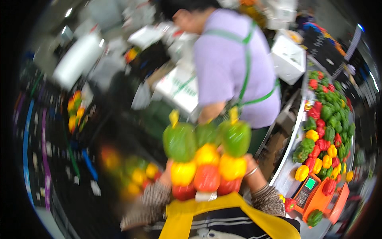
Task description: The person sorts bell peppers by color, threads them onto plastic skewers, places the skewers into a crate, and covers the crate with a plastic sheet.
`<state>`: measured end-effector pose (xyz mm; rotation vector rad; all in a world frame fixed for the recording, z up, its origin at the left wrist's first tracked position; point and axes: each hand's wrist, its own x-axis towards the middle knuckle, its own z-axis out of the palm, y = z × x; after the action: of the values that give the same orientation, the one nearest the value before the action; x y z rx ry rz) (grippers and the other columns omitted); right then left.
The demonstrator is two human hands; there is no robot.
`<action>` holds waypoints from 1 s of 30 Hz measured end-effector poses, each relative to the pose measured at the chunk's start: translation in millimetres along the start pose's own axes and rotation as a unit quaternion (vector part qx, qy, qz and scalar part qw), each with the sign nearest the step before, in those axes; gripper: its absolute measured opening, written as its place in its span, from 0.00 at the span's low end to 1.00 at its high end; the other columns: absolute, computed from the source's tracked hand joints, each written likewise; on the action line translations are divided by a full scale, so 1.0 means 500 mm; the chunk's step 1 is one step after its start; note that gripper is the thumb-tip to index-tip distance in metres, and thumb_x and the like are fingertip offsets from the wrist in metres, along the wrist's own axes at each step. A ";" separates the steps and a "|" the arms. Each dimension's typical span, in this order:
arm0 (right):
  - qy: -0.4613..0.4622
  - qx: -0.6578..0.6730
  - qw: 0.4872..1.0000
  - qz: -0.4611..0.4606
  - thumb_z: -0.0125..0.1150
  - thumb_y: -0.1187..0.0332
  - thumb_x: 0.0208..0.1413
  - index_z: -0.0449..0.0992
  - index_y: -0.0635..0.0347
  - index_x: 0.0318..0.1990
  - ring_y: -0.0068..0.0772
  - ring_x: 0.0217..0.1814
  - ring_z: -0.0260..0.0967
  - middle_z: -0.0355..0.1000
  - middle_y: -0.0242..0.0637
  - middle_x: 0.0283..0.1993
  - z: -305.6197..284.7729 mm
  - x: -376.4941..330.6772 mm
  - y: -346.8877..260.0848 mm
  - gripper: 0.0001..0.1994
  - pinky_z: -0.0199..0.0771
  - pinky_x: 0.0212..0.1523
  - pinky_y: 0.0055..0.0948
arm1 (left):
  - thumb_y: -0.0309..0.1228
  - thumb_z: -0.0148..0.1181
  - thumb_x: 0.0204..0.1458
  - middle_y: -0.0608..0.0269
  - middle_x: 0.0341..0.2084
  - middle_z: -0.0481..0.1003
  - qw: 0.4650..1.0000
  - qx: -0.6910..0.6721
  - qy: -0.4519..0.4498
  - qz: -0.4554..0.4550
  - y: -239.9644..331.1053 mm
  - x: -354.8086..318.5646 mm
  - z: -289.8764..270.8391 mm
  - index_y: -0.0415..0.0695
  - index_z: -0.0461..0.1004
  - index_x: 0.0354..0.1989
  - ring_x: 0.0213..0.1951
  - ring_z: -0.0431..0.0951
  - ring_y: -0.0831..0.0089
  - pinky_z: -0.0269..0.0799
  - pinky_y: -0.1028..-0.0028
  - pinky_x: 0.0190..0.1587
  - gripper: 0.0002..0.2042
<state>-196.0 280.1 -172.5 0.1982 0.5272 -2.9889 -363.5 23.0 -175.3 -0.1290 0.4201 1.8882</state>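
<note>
I hold a bundle of bagged bell peppers (207,159) against my chest, green ones on top, yellow in the middle, red at the bottom. My left hand (165,176) presses the bundle's left side and is mostly hidden behind it. On the right side is my right hand (249,161), with a bracelet on its wrist. Knitted sleeves and a yellow apron (223,217) show below. The picture is blurred by motion.
A person in a lilac shirt with green apron straps (234,67) bends over right in front of me. To the right, a metal table (284,177) carries many loose peppers (328,127) and an orange scale (318,199). White boxes (288,57) stand behind. More peppers (135,175) lie lower left.
</note>
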 end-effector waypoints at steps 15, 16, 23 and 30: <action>-0.218 -0.106 0.953 0.183 0.72 0.60 0.35 0.61 0.69 0.60 0.32 0.55 0.69 0.69 0.41 0.55 0.135 0.285 0.059 0.42 0.69 0.56 0.31 | 0.48 0.45 0.56 0.51 0.55 0.67 0.956 0.009 0.163 0.243 0.163 -0.129 -0.056 0.41 0.65 0.57 0.54 0.69 0.55 0.68 0.55 0.54 0.26; -0.236 -0.122 0.944 0.193 0.73 0.61 0.35 0.61 0.69 0.60 0.32 0.55 0.69 0.69 0.41 0.55 0.153 0.316 0.067 0.42 0.69 0.56 0.30 | 0.48 0.45 0.56 0.51 0.55 0.67 0.952 0.007 0.168 0.257 0.183 -0.147 -0.063 0.41 0.65 0.57 0.54 0.69 0.55 0.68 0.55 0.54 0.26; -0.341 -0.180 0.876 0.291 0.75 0.70 0.32 0.59 0.70 0.61 0.27 0.55 0.67 0.68 0.38 0.56 0.266 0.492 0.148 0.44 0.67 0.57 0.28 | 0.48 0.45 0.57 0.51 0.55 0.67 0.905 -0.028 0.220 0.364 0.236 -0.301 -0.153 0.42 0.65 0.57 0.54 0.68 0.55 0.68 0.54 0.54 0.26; -0.350 -0.102 0.829 0.423 0.72 0.71 0.35 0.62 0.69 0.59 0.30 0.53 0.69 0.70 0.39 0.54 0.257 0.574 0.219 0.39 0.69 0.55 0.29 | 0.48 0.45 0.57 0.51 0.55 0.66 0.818 -0.096 0.324 0.465 0.109 -0.409 -0.137 0.42 0.65 0.57 0.55 0.68 0.55 0.67 0.54 0.54 0.26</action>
<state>-480.1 111.6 -130.6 -0.5310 0.4755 -1.9094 -349.8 -199.0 -167.3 -0.8537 0.8598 2.8413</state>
